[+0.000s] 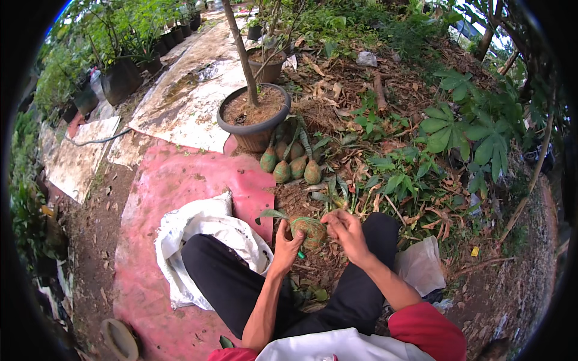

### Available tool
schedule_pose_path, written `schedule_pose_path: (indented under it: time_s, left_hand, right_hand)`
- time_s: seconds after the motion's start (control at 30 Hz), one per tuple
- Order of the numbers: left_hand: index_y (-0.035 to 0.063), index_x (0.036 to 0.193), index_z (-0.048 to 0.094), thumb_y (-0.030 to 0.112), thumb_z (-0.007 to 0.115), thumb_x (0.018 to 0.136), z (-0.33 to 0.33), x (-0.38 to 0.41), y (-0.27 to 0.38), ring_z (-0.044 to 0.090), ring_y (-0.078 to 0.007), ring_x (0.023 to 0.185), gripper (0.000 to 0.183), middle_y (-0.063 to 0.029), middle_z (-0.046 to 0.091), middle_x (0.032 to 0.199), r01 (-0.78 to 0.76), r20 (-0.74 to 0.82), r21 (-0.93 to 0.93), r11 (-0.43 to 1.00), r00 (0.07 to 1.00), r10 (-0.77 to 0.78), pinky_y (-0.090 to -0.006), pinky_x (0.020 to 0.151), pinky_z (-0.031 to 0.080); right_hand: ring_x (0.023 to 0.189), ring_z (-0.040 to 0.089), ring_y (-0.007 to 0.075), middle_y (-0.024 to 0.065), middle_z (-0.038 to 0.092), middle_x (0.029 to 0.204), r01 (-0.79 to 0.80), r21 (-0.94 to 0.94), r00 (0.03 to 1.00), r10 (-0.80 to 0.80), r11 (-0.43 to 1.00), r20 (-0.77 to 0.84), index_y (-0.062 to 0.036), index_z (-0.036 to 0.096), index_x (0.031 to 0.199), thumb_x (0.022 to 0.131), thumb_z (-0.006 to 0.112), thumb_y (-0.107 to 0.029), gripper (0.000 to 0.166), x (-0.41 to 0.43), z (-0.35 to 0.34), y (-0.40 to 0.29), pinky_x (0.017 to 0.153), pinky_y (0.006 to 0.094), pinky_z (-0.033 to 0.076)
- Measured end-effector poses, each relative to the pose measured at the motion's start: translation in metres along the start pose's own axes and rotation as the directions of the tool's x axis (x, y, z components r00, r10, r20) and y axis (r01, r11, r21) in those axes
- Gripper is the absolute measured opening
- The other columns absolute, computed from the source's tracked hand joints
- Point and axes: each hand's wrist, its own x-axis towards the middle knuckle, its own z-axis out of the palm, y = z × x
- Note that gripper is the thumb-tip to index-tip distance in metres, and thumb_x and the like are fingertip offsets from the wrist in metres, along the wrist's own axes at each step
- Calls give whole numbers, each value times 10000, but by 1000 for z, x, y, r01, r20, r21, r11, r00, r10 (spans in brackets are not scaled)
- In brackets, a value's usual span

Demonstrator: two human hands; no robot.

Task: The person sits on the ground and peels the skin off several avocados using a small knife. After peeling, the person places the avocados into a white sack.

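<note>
A round ball of brown fibre [311, 231], wound with green twine, is held up between my knees. My left hand [287, 246] grips its left side, with the thumb across the front. From the ball's left end a green leaf [273, 213] sticks out. My right hand [347, 234] is at the ball's right edge, its thumb and fingertips pinched together; any twine between them is too fine to make out. Just below the ball, a small green object [301, 255] shows near my left wrist. Several similar wrapped balls with long leaves [312, 172] stand grouped ahead of me.
A potted tree in a dark plastic pot [253, 131] stands behind the grouped balls. On the red sheet [180, 180] to my left lies a white woven sack [212, 225]. Leafy plants [445, 128] and leaf litter cover the right side. A clear plastic bag [422, 266] lies beside my right knee.
</note>
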Motion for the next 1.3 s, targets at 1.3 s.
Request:
schedule_pose_path:
  time_s: [1.3]
  left_hand:
    - [-8, 1209, 426, 547, 535, 882, 6, -3, -17, 511, -136, 920, 653, -69, 553, 1053, -66, 22, 116, 991, 998, 64, -275, 819, 433]
  right_hand:
    - [437, 330, 65, -21, 425, 555, 167, -167, 986, -166, 972, 21, -27, 570, 841, 972, 480, -234, 261, 23, 0, 11, 418, 261, 272]
